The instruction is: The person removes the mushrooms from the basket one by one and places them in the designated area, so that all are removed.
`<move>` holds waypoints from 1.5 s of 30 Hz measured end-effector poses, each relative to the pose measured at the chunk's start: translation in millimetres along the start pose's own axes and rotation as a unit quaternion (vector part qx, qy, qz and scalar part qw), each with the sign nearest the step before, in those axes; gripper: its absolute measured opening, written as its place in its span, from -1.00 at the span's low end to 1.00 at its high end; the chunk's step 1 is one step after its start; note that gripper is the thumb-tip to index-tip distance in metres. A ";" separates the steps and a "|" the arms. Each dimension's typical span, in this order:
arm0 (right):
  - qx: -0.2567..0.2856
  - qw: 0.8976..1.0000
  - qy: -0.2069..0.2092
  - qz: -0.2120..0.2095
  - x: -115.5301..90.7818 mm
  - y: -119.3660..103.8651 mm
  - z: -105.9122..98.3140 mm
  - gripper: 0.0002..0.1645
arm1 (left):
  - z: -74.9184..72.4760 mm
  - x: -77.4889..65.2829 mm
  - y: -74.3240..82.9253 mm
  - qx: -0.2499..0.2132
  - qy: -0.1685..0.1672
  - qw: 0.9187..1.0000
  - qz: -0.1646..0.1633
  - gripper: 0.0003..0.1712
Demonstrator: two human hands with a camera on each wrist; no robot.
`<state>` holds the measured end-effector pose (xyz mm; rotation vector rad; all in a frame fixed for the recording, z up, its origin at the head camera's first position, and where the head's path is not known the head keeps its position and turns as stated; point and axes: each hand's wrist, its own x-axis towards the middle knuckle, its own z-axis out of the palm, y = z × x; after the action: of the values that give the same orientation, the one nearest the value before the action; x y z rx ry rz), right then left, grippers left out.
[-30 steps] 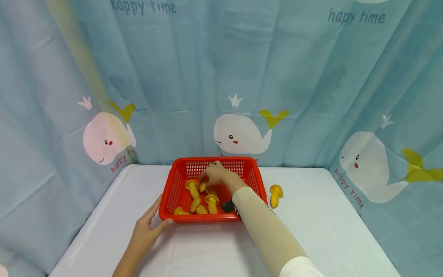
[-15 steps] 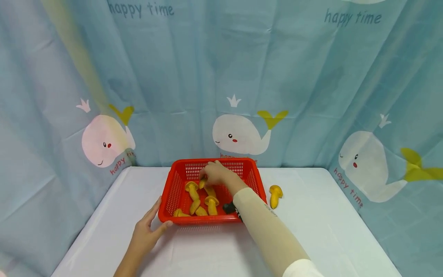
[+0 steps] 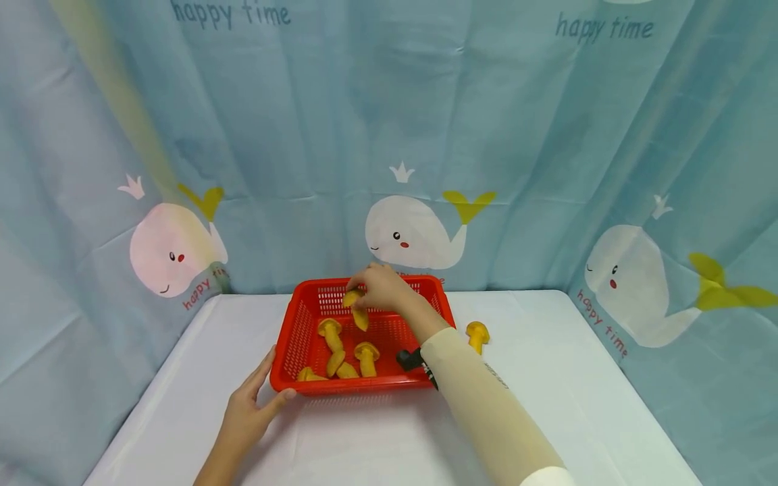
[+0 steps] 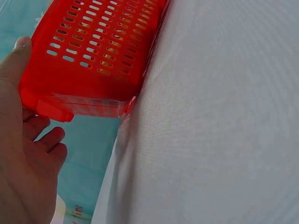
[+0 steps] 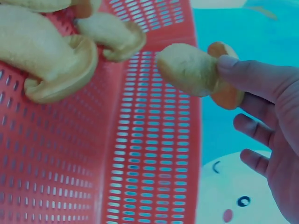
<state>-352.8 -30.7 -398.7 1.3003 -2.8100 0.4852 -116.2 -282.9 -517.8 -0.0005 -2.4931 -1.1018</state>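
My right hand (image 3: 381, 289) pinches a mushroom (image 5: 189, 70) by its cap between thumb and fingers, stem pointing down over the far part of the red basket (image 3: 446, 310) in the head view. Several more yellowish mushrooms lie inside, among them one mushroom (image 3: 367, 358) near the front and another mushroom (image 3: 330, 332) farther left. At the basket's front-left corner, my left hand (image 3: 246, 412) is spread, its thumb at the front rim and its fingers along the left side. The left wrist view has the thumb (image 4: 18, 56) against the basket's edge, the other fingers loosely bent.
A single mushroom (image 3: 477, 334) lies on the white table (image 3: 565, 398) right of the basket, partly behind the right sleeve (image 3: 486, 405). A black wrist device (image 3: 419, 361) hangs over the basket's front right. A blue whale-print curtain (image 3: 516, 135) closes off the back and sides.
My right hand has lifted a mushroom from among the others, up toward the basket's far rim. The left hand keeps its place at the corner. The head view has shifted slightly.
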 end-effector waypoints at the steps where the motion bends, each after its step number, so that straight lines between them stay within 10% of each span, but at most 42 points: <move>1: 0.005 1.000 0.007 -0.001 -2.5 -1.4 -3.0 -0.62 | -0.1 -0.4 0.1 0.001 -0.001 1.000 -0.002 0.03; 17: 0.089 0.987 0.133 0.032 -57.1 -13.7 -38.6 -0.58 | -5.6 1.0 6.8 -0.001 0.010 1.000 0.016 0.04; 45: 0.152 0.954 0.250 0.066 -155.8 30.4 -43.7 -0.54 | 2.3 -0.6 -0.3 0.006 0.006 1.000 0.006 0.03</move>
<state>-278.5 115.8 -386.5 0.8549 -2.4604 1.1107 -116.5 -281.4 -519.6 -0.0049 -2.4853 -1.0788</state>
